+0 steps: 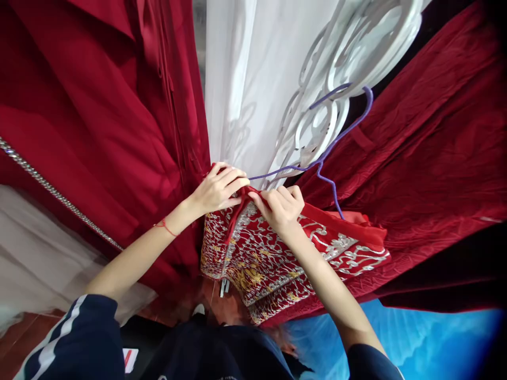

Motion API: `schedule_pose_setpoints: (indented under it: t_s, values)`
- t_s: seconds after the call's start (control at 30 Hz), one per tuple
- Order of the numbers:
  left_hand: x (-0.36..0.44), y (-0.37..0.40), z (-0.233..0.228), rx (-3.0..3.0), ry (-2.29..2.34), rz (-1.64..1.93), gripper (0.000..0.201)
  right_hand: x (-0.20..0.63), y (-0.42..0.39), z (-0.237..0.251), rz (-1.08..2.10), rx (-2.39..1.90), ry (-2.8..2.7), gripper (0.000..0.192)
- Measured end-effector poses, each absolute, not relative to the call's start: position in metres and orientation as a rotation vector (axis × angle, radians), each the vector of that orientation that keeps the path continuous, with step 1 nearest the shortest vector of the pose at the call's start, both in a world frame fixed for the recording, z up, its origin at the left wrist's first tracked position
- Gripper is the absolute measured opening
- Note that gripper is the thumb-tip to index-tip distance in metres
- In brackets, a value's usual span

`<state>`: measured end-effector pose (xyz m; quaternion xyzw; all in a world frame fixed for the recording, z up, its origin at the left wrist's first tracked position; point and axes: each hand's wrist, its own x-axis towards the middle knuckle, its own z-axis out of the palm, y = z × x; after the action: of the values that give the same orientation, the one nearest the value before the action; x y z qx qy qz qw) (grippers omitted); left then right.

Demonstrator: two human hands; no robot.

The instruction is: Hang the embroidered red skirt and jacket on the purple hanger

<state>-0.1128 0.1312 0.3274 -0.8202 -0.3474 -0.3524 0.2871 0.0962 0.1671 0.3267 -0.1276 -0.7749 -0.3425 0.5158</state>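
Both hands work at the neckline of a red embroidered garment [277, 258] hung on a purple wire hanger [328, 153]. Left hand [217, 187], fingers curled and pressed together, pinches the collar edge left of the hanger's neck. Right hand [282, 207] pinches the opposite edge just below the hanger, probably to hold the opening taut. Garment drapes below the hanger; red velvet drapes [428, 158] flank it, white fabric [245, 79] behind.

Navy sleeves [79, 338] (white stripes on the left), red wrist string [166, 227].
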Motion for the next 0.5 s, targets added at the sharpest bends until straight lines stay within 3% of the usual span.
schedule_pose_setpoints:
  t_s: [0.27,0.5]
  values:
    - [-0.1201,0.1316,0.3223,-2.195,-0.778,-0.946,0.021,0.098,0.1668,0.3268,-0.76,-0.359,-1.908,0.032]
    - [-0.1183,0.1312,0.3262,-2.157,-0.686,-1.06,0.035,0.0981,0.1665,0.3291,-0.726,-0.279,-1.889,0.029]
